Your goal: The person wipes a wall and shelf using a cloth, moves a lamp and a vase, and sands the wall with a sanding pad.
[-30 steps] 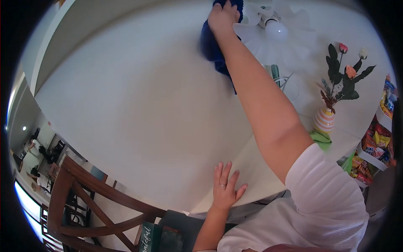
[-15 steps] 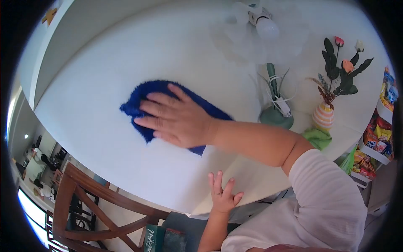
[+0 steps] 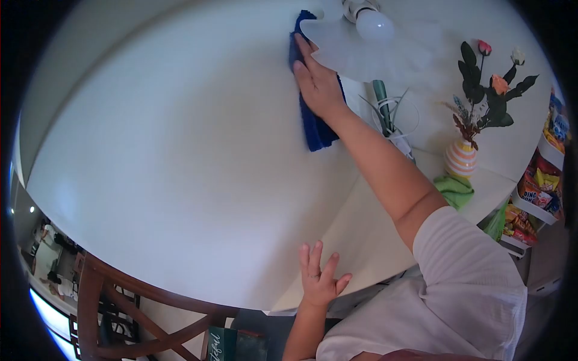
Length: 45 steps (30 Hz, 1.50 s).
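My right hand (image 3: 320, 90) presses a dark blue cloth (image 3: 316, 129) against the white tabletop (image 3: 180, 150), with its fingers close together on top of it. The cloth's upper part and my fingertips lie beside a frosted, wavy-edged lampshade (image 3: 355, 57). Within the shade is a white bulb (image 3: 374, 25). Just right of my wrist stands the lamp's green stem (image 3: 380, 99), wrapped in white cord; my forearm hides part of its base. Near the table's front edge my left hand (image 3: 322, 283) is raised with spread fingers, holding nothing.
A striped vase (image 3: 460, 159) with artificial flowers (image 3: 497, 102) stands at the right, a green cloth (image 3: 454, 191) before it. Snack packets (image 3: 536, 186) fill racks beyond. A wooden chair (image 3: 90, 307) stands at the lower left. People are in the background.
My right hand has slid the blue cloth up and to the right, from the middle of the tabletop to the lampshade. My left hand has barely moved.
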Each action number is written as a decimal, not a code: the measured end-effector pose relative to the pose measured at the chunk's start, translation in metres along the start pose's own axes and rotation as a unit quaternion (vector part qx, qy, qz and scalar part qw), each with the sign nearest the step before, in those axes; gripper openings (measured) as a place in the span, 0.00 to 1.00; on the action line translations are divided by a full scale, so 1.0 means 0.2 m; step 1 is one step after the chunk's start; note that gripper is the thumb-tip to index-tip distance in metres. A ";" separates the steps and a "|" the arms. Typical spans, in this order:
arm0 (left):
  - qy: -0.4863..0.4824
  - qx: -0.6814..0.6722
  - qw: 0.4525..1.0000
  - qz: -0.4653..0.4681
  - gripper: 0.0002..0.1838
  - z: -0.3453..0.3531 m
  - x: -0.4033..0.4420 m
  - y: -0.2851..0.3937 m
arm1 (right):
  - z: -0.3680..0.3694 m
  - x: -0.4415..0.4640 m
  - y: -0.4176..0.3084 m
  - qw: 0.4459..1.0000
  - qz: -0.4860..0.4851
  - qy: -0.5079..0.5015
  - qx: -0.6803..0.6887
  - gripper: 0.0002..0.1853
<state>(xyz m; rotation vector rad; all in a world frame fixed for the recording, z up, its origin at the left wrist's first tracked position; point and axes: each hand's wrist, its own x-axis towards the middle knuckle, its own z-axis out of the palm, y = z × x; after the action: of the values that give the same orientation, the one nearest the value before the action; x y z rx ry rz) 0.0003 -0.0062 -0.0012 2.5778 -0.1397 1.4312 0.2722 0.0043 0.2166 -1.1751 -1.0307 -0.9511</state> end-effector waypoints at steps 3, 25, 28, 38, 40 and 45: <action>0.001 -0.007 1.000 -0.012 0.26 -0.01 -0.02 0.00 | 0.00 0.00 0.12 0.998 0.052 -0.021 -0.012 0.25; -0.039 -0.005 0.999 -0.009 0.24 -0.01 0.02 -0.02 | 0.02 0.29 0.58 0.978 -0.049 0.104 -0.172 0.22; -0.050 -0.017 0.998 -0.019 0.23 -0.03 0.03 -0.03 | 0.03 0.26 0.60 0.972 -0.068 0.117 -0.191 0.22; -0.065 -0.024 0.997 -0.021 0.24 -0.03 0.06 -0.04 | -0.02 0.44 0.74 0.937 -0.136 0.093 -0.308 0.20; -0.063 -0.033 0.997 -0.028 0.24 -0.03 0.07 -0.04 | 0.00 0.49 0.78 0.979 -0.094 0.094 -0.157 0.22; -0.067 -0.034 0.997 -0.035 0.24 -0.04 0.06 -0.03 | 0.03 0.59 0.82 0.972 0.016 0.088 0.218 0.26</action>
<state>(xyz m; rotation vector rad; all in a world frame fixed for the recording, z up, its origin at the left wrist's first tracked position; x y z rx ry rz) 0.0018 0.0021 0.0127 2.5963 -0.1140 1.2088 0.4600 0.0280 0.2888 -0.7259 -1.0087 -0.7382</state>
